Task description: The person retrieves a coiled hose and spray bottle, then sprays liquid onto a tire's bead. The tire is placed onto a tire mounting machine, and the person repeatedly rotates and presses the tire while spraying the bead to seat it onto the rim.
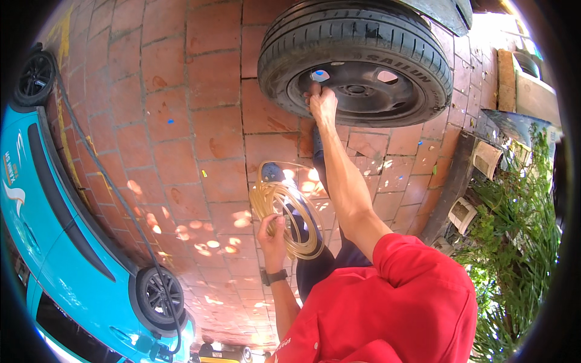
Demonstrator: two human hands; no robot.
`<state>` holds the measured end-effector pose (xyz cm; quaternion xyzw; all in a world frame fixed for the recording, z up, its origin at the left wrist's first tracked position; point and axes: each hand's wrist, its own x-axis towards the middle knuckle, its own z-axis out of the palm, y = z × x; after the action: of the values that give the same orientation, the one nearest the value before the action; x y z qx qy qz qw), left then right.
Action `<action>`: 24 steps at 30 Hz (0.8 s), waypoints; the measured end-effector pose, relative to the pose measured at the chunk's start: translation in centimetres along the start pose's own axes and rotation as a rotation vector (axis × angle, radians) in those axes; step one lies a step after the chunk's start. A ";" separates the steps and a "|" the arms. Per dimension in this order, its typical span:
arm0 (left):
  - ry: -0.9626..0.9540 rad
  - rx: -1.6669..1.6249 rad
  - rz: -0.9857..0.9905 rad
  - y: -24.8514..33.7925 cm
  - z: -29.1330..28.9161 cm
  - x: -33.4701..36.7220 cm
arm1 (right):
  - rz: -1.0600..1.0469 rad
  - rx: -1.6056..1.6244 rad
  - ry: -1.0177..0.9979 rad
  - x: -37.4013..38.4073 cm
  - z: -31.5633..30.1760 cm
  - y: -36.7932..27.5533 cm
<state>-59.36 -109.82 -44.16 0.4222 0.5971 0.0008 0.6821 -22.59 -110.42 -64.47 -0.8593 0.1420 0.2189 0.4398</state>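
Item: wheel (357, 60), black tyre on a black steel rim, at the top of the view on the red brick paving (181, 121). All places below are given from this wheel.

Right hand (322, 103): on the near left part of the rim, fingers curled and pressed against the steel close to one of the rim openings. Whether it pinched a valve or only gripped the rim edge could not be told. Arm stretched out straight from a red sleeve (411, 272).

Left hand (272, 233): well below the wheel, closed around a coil of pale yellow hose (284, 209), several loops gathered in the fist. Dark watch (275, 277) on the wrist.

Leg in dark trousers and shoe (318, 142): between coil and wheel, the shoe just below the tyre.

Teal car (54, 242): far left of the wheel, with two black wheels and a dark line running along the paving by its side.

Plants (520, 242) and stone edging: right of and below the wheel.

Step judged: hose brought to the wheel, the right hand locating a point on the rim, likely the valve.

Next move, judged: would call for a free hose end carried up from the coil to the right hand; no end could be made out.
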 end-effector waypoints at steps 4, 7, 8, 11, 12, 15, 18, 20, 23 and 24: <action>-0.003 0.025 0.000 -0.5 -0.3 -0.2 | -0.154 -0.163 0.109 -1.0 -0.2 -0.5; -0.011 0.032 -0.001 -0.8 -0.6 -0.3 | -0.253 -0.124 0.223 -2.3 -0.1 -1.2; -0.009 0.037 -0.016 -0.9 -0.7 -0.4 | -0.268 -0.080 0.257 -2.5 0.1 -1.4; -0.008 -0.023 -0.022 -1.1 -0.9 -0.5 | -0.243 -0.050 0.269 -2.4 0.6 -1.7; -0.005 -0.011 -0.017 -1.1 -0.9 -0.6 | -0.212 -0.047 0.271 -2.1 0.8 -1.7; -0.006 -0.001 0.003 -0.8 -1.0 -0.7 | -0.120 -0.091 0.309 -0.9 1.0 -1.4; -0.010 -0.014 0.002 -0.5 -1.0 -1.0 | -0.038 -0.127 0.130 0.0 0.6 -1.2; -0.002 -0.012 -0.011 -0.4 -1.0 -1.2 | -0.064 -0.103 0.068 0.2 0.1 -1.2; -0.013 -0.057 -0.004 -0.6 -1.1 -1.3 | -0.098 -0.087 0.064 0.3 -0.2 -1.4; 0.026 0.007 0.019 -0.8 -1.2 -1.2 | -0.126 -0.088 0.082 0.4 -0.1 -1.5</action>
<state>-61.06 -110.27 -43.57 0.4300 0.6021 0.0107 0.6727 -21.57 -109.69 -63.56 -0.8934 0.0959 0.1614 0.4082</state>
